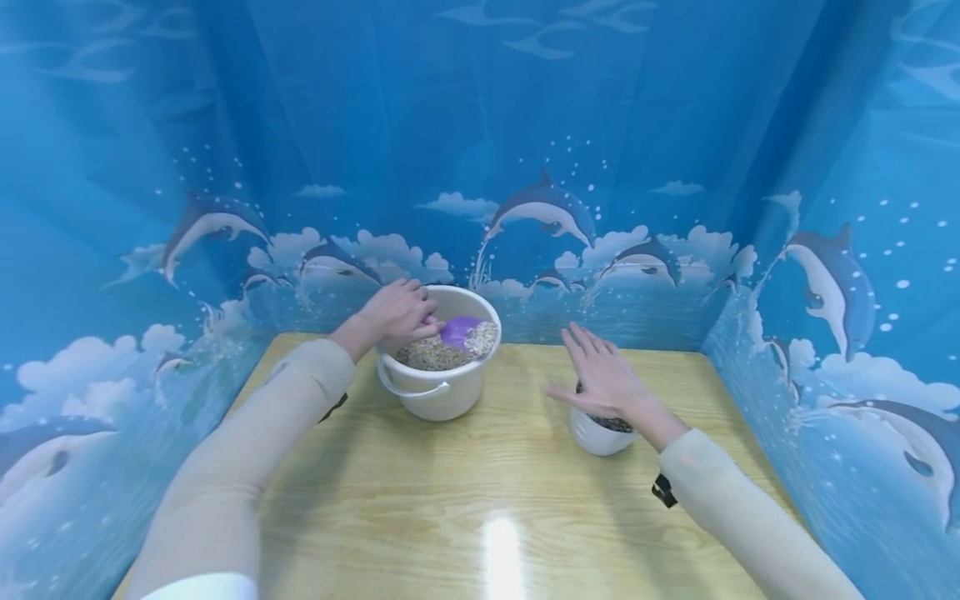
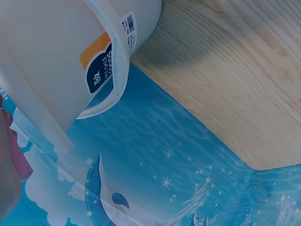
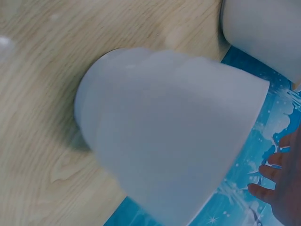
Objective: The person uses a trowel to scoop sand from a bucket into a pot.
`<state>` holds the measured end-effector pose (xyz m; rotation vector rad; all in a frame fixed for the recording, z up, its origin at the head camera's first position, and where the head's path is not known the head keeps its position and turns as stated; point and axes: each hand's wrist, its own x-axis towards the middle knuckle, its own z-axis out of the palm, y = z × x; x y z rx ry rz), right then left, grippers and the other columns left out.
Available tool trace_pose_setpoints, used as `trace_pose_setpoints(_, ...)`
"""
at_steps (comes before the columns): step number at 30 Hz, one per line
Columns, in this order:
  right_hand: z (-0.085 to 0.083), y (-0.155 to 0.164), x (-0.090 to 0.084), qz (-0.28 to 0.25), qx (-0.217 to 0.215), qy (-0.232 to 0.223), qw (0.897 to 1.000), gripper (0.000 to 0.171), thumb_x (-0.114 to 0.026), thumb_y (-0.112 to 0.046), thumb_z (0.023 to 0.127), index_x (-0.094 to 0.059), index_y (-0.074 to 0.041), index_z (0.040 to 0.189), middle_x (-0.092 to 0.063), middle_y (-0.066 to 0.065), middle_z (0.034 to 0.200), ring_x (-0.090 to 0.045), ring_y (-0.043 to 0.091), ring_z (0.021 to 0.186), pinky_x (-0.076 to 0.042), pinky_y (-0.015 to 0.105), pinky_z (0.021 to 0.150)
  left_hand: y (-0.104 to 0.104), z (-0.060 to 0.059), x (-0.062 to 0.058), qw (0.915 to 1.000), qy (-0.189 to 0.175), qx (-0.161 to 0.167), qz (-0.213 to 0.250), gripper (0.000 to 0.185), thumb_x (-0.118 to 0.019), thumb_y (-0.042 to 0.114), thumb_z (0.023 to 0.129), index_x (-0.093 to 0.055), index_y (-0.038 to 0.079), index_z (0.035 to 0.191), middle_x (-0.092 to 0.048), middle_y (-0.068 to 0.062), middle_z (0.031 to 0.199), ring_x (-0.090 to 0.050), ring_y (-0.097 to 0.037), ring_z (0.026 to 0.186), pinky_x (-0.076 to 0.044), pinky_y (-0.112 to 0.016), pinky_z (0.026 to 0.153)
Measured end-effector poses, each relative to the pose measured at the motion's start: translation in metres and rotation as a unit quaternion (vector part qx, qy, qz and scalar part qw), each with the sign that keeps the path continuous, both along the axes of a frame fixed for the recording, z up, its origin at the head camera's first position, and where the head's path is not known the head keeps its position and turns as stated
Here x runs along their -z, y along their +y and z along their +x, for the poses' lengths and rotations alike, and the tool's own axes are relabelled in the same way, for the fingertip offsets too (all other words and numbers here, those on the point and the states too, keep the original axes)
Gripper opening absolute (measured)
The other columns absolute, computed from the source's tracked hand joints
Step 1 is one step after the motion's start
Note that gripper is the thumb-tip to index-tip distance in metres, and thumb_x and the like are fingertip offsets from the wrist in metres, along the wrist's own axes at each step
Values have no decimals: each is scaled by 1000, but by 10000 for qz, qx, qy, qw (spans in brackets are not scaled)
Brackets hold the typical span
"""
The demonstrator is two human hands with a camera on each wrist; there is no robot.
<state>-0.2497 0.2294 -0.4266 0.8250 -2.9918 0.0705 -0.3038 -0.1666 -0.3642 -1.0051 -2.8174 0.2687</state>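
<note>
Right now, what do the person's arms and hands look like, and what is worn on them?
Both arms wear long, close-fitting beige sleeves that end at the wrists. The left hand and right hand are bare, with no gloves or rings visible. A small black strap or tab shows under each forearm, near the wrist cameras. A white edge shows at the left upper arm.

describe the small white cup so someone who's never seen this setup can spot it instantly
Start at the wooden table ringed by blue dolphin curtain. On its right half, directly under the person's open right hand, stands the small white cup holding dark contents. Unlike the bigger white bucket at the left hand, it has no handle or purple scoop.
</note>
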Motion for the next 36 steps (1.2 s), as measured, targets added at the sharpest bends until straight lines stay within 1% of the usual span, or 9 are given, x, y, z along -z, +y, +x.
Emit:
trace_pose_setpoints(4,4,9,1,9,18,66,10000,107,-48,-77,97,-13,-5,169,-12,21,177,-24,45,161,-28,66,126,3,0,0,10000,-8,9,-54,51,-42,56,107,-67,12,103,-70,-13,110,-62,-29,105,-50,-45,96)
trace_pose_setpoints(8,8,17,3,-9,26,133,9999,106,-51,-74,97,-16,-4,168,-14,22,176,-25,46,161,-29,66,125,6,0,1,9998,119,118,-62,49,-44,55,107,-67,12,101,-69,-11,104,-60,-27,99,-50,-42,90)
trace_pose_setpoints(11,12,24,5,-14,32,200,9998,106,-53,-73,97,-18,-3,168,-16,23,176,-26,46,160,-31,66,124,8,1,1,9997,172,194,-14,48,-45,54,106,-67,11,99,-68,-10,101,-59,-26,97,-50,-41,88)
trace_pose_setpoints(18,19,39,12,24,22,356,9994,106,-57,-72,95,-22,-1,166,-21,25,174,-31,47,158,-34,67,122,15,3,0,9994,193,272,52,47,-46,53,107,-68,11,102,-70,-11,103,-60,-27,98,-51,-43,91)
trace_pose_setpoints(24,24,51,17,-47,39,416,9991,105,-57,-71,95,-25,1,165,-21,26,174,-33,49,156,-34,68,121,23,3,-1,9992,184,346,77,50,-44,53,107,-70,11,106,-70,-10,106,-60,-28,103,-50,-44,96)
trace_pose_setpoints(27,27,57,20,-44,55,414,9991,106,-57,-70,95,-24,2,165,-20,27,173,-34,51,155,-33,68,122,29,2,-2,9991,163,385,95,50,-42,52,107,-71,11,107,-70,-9,104,-60,-27,103,-49,-45,97)
trace_pose_setpoints(32,30,66,26,-16,110,468,9988,107,-56,-71,95,-22,3,165,-21,28,173,-35,51,154,-34,68,121,42,-1,-4,9988,53,474,-56,51,-38,53,108,-69,14,109,-70,-6,102,-58,-26,103,-48,-45,101)
trace_pose_setpoints(36,30,70,29,-62,157,522,9985,107,-57,-71,94,-24,4,164,-26,29,171,-35,51,154,-35,69,120,52,-2,-4,9987,-61,476,-155,52,-35,54,109,-69,15,112,-70,-6,107,-58,-27,107,-47,-46,104)
